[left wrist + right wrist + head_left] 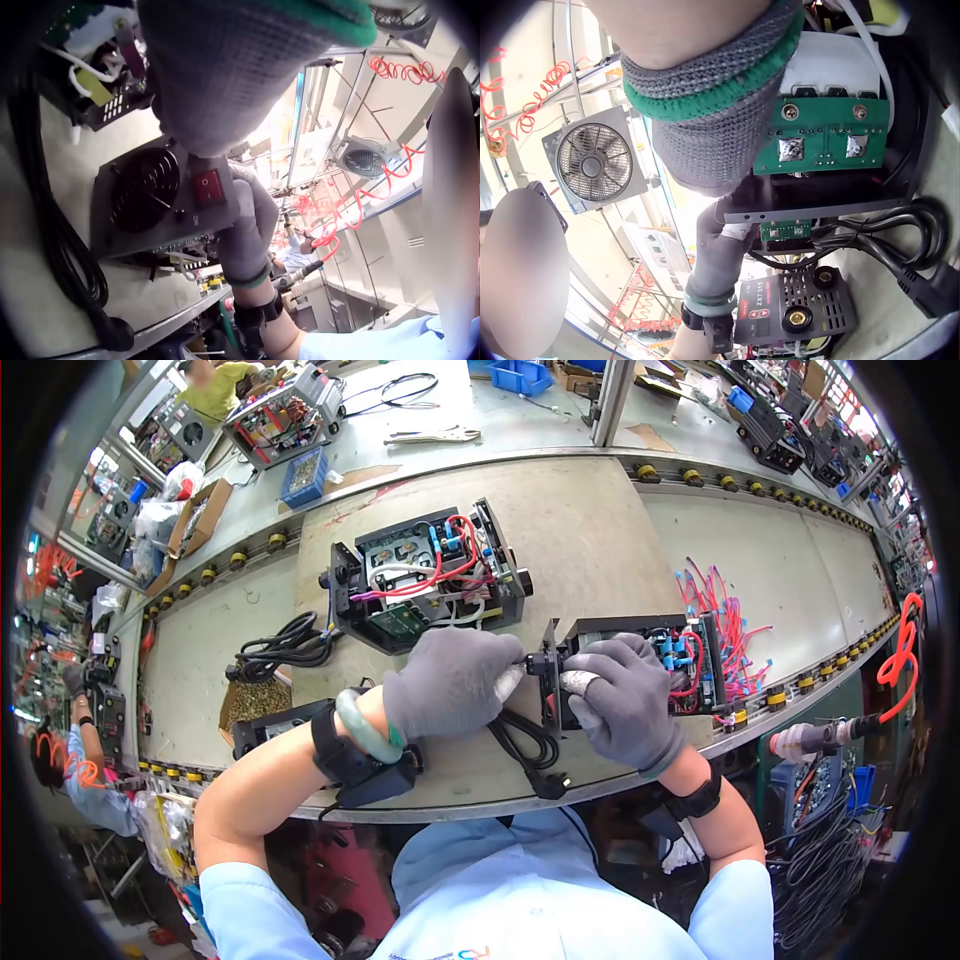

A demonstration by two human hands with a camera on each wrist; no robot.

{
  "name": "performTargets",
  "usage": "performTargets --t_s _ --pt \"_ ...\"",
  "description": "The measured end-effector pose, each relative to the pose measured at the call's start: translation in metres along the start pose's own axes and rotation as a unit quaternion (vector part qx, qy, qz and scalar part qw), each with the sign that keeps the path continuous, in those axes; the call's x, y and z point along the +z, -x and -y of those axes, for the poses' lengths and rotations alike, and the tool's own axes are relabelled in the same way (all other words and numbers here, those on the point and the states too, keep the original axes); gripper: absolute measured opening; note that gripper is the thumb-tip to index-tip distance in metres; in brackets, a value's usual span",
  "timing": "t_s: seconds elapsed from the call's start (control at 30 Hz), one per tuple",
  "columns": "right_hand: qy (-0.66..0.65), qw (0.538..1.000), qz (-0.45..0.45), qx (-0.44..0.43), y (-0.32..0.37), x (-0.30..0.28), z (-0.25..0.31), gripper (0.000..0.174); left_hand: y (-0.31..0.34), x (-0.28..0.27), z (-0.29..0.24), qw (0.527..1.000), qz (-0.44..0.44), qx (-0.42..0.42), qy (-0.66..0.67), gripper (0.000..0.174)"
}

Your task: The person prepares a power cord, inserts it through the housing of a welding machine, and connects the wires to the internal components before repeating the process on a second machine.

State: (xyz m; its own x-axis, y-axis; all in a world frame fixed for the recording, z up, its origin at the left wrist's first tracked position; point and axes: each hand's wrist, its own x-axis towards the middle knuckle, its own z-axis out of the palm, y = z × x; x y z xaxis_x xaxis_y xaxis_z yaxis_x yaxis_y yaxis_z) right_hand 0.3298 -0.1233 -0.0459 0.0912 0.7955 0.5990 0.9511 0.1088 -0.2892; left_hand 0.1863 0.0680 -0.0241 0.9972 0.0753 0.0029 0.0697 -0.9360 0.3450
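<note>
In the head view my gloved left hand [455,680] pinches a black cable fitting [540,662] on the end panel of an open welding machine [625,625]. Gloved too, my right hand [630,700] has its fingers curled at the panel's inner side, by the same fitting. That end panel [127,232] carries a round fan grille [146,187] and a red rocker switch [209,187] in the left wrist view. A green circuit board [825,135] shows inside the machine in the right wrist view. A black power cord [525,740] lies coiled below the hands.
A second open machine [430,575] with red wires stands farther back on the board. To its left lie a coiled black cord [290,640] and a box of small parts [255,705]. Pink-red wires [730,625] spread at right. Yellow-black rollers [770,700] line the bench edge.
</note>
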Motion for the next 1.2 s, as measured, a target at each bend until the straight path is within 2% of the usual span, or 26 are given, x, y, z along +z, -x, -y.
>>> performTargets --t_s 0.07,0.2,0.23,0.3,0.33,0.4,0.47,0.53,0.57,0.6,0.67,0.7,0.73,0.8,0.83,0.87,0.97,1.07,1.1,1.13,1.2 --pt "0.001 1.0 0.005 0.001 -0.001 -0.001 0.0 0.009 -0.004 -0.003 0.007 0.989 0.0 -0.005 0.145 0.014" --pt "-0.003 1.0 -0.006 0.015 0.0 -0.001 0.001 0.008 -0.016 -0.009 0.017 0.953 0.128 -0.074 0.265 0.016" --pt "-0.001 1.0 -0.01 0.025 0.0 -0.001 0.0 0.008 -0.018 -0.008 0.015 0.953 0.137 -0.069 0.262 0.016" --pt "-0.004 1.0 0.0 0.021 0.002 0.0 -0.002 0.008 -0.017 -0.007 0.009 0.983 0.075 -0.032 0.165 0.017" --pt "-0.004 1.0 -0.003 0.028 0.001 0.0 -0.003 0.008 -0.016 -0.006 0.005 0.983 0.082 -0.028 0.163 0.017" --pt "-0.013 1.0 0.005 0.028 0.001 0.0 -0.003 0.009 -0.013 -0.001 -0.005 0.999 0.019 -0.02 0.037 0.017" --pt "-0.007 0.999 0.015 0.03 0.002 0.0 -0.002 0.009 -0.012 0.003 -0.001 0.999 0.003 -0.003 0.034 0.019" --pt "-0.001 1.0 0.018 0.024 0.0 -0.001 -0.001 0.009 -0.016 -0.003 0.009 0.981 0.048 -0.014 0.188 0.021" --pt "0.002 1.0 0.023 0.02 0.002 -0.001 0.001 0.009 -0.018 -0.01 0.013 0.95 0.135 -0.069 0.274 0.018" --pt "-0.001 1.0 0.019 0.018 0.003 0.0 0.001 0.009 -0.013 -0.014 0.014 0.95 0.126 -0.068 0.277 0.018" --pt "-0.001 1.0 0.015 0.007 -0.001 -0.003 -0.004 0.009 -0.005 -0.024 0.02 0.88 0.19 -0.124 0.418 0.019" --pt "-0.007 1.0 0.012 0.005 -0.001 -0.004 -0.004 0.008 0.0 -0.031 0.028 0.908 0.204 -0.078 0.356 0.022" --pt "-0.014 1.0 0.008 0.01 0.0 -0.002 -0.002 0.008 0.001 -0.028 0.029 0.908 0.21 -0.078 0.354 0.022" --pt "0.001 1.0 0.012 0.006 -0.001 -0.001 -0.001 0.008 0.007 -0.011 0.027 0.932 0.119 -0.088 0.33 0.021" --pt "-0.006 1.0 0.013 0.007 -0.001 0.0 -0.002 0.008 0.005 -0.006 0.027 0.943 0.065 -0.053 0.322 0.02" --pt "-0.01 1.0 0.014 0.009 0.0 -0.001 -0.002 0.008 0.002 -0.004 0.023 0.943 0.065 -0.052 0.321 0.02" --pt "-0.007 0.999 0.025 0.021 0.002 -0.002 -0.002 0.009 -0.013 -0.002 0.023 0.917 0.177 -0.084 0.348 0.023" --pt "-0.02 1.0 -0.004 0.018 0.003 -0.005 -0.002 0.011 -0.014 -0.009 0.022 0.917 0.181 -0.066 0.35 0.029" --pt "-0.067 0.996 -0.039 0.037 0.005 -0.006 -0.004 0.014 -0.011 -0.012 0.022 0.919 0.175 -0.061 0.348 0.029" --pt "-0.061 0.997 -0.04 0.031 0.005 -0.013 -0.005 0.014 -0.002 -0.015 0.021 0.928 0.145 -0.059 0.337 0.029" --pt "-0.123 0.971 -0.075 0.191 0.006 -0.029 -0.008 0.015 0.016 -0.021 0.022 0.943 0.083 -0.06 0.317 0.03"
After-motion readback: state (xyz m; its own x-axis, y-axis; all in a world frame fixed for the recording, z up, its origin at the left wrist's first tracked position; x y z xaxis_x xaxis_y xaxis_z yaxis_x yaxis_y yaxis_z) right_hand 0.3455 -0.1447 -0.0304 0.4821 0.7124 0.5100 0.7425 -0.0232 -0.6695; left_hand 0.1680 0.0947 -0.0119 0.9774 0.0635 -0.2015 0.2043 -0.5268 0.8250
